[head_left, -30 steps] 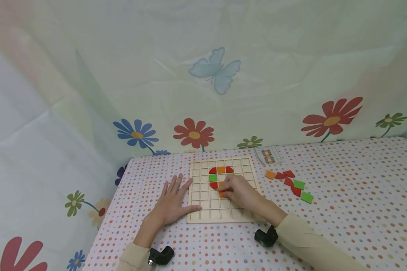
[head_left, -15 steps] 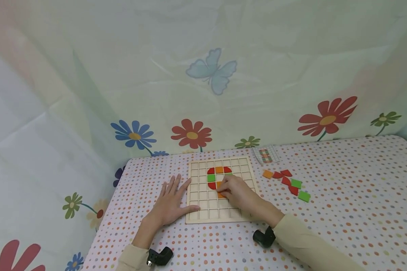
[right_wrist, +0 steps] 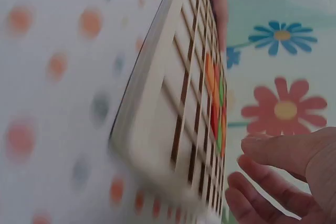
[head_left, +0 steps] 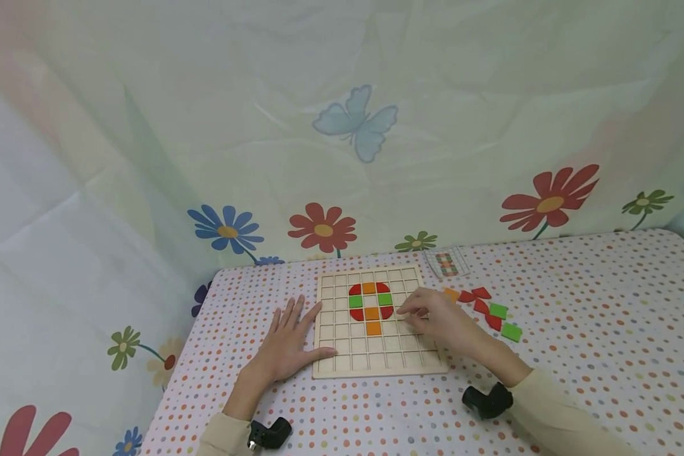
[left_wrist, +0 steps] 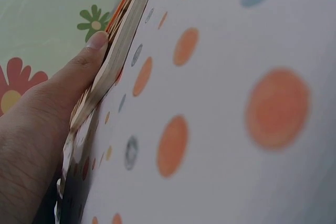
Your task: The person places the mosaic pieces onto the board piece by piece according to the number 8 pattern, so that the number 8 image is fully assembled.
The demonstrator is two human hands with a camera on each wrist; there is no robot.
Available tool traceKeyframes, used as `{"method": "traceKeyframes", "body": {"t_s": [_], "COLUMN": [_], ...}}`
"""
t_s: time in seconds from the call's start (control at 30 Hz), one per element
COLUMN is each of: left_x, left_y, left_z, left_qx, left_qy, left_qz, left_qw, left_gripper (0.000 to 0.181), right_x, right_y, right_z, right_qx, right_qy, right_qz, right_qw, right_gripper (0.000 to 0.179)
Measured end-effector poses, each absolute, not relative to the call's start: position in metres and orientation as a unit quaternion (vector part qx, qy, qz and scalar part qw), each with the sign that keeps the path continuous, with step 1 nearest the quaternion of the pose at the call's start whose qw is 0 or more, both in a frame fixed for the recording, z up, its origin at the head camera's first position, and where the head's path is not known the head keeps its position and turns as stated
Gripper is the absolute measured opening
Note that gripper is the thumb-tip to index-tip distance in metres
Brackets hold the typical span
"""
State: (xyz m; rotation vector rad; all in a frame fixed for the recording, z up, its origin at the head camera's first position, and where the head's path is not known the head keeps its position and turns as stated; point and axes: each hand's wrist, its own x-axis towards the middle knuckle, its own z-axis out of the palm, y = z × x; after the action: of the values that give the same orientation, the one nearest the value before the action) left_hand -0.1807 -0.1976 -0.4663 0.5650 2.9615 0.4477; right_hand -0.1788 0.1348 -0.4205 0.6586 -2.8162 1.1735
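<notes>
A wooden grid board (head_left: 350,362) lies on the table. In its cells sit two green square tiles (head_left: 384,299), orange square tiles (head_left: 373,328) and red rounded-corner tiles (head_left: 386,312), ringing one bare cell. My left hand (head_left: 287,348) rests spread at the board's left edge, its thumb on the frame, as the left wrist view also shows. Over the board's right side hovers my right hand (head_left: 441,320), fingers loosely bent. In the right wrist view nothing shows between its thumb (right_wrist: 278,153) and fingers.
Right of the board lie loose tiles: green squares (head_left: 512,332), red rounded pieces (head_left: 493,322) and an orange square (head_left: 451,295) partly behind my right hand. A printed pattern card (head_left: 448,261) lies at the back, near the flowered backdrop (head_left: 353,183). Dotted cloth (head_left: 593,316) covers the table.
My right hand has lifted from the orange tiles and moved right, uncovering them and the red and green tiles at the cluster's right. The left hand keeps its place.
</notes>
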Motion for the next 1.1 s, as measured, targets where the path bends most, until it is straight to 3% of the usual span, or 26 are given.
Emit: {"method": "traceKeyframes", "body": {"t_s": [0.23, 0.43, 0.67, 1.1], "left_x": [-0.181, -0.181, -0.179, -0.180], "left_y": [-0.199, -0.200, -0.197, -0.198], "left_z": [-0.469, -0.471, -0.466, -0.468], "left_qx": [0.187, 0.192, 0.189, 0.186], "left_qy": [0.969, 0.967, 0.969, 0.971], "left_qz": [0.154, 0.162, 0.151, 0.145], "left_qw": [0.044, 0.036, 0.042, 0.048], "left_gripper": [0.101, 0.102, 0.099, 0.100], "right_x": [-0.186, -0.202, -0.208, -0.213], "right_y": [0.201, 0.239, 0.251, 0.252], "right_z": [-0.420, -0.424, -0.430, -0.434], "right_qx": [0.138, 0.097, 0.085, 0.087], "right_qy": [-0.930, -0.945, -0.949, -0.952], "right_qz": [0.334, 0.310, 0.304, 0.294], "right_qw": [0.067, 0.039, 0.009, 0.013], "right_gripper": [0.015, 0.022, 0.026, 0.024]}}
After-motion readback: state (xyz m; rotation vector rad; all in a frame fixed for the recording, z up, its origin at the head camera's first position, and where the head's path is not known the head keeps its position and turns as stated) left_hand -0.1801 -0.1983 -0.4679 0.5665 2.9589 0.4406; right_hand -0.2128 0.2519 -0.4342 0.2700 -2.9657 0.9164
